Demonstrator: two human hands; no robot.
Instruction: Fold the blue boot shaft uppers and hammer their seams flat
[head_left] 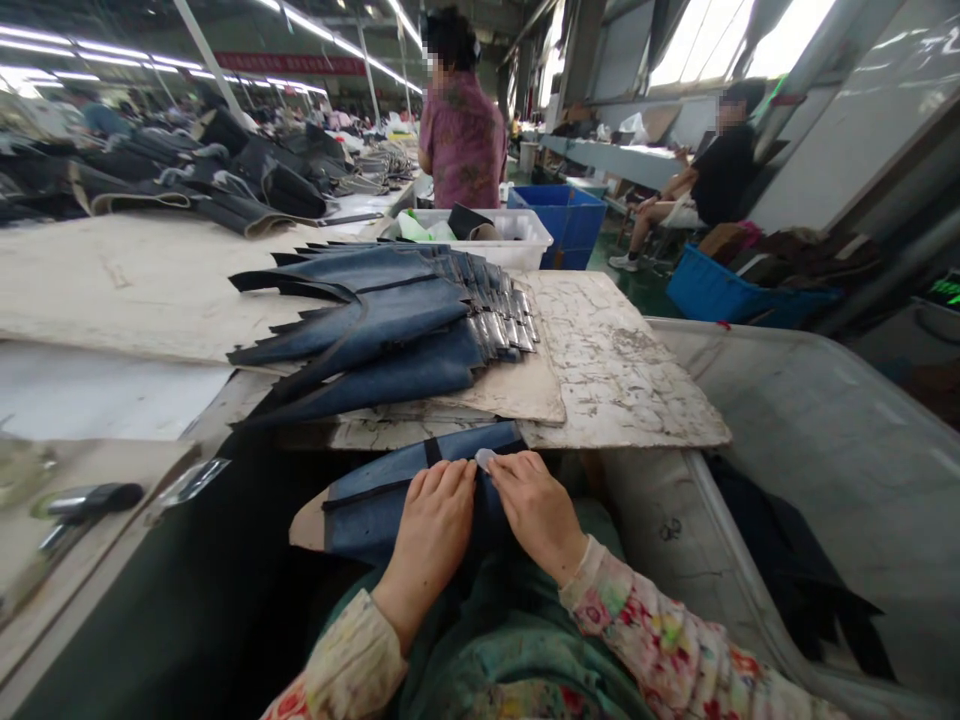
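Note:
A blue fabric piece (375,495) with dark trim lies in my lap below the table edge. My left hand (431,525) lies flat on it, fingers stretched out together. My right hand (532,505) rests beside it, fingers curled and pinching the piece's upper edge, with a pale guard on the index fingertip (484,458). The two hands nearly touch. On the worn table board (622,370) just ahead lies a fanned stack of the same blue pieces (375,320), their grey tabs pointing right.
A large grey bin (825,440) with dark cloth stands at my right. A dark tool (94,500) lies on the left bench. Beyond are a white crate (517,235), blue crates (566,215), a standing person (461,120), a seated person (712,170) and heaps of dark fabric (187,175).

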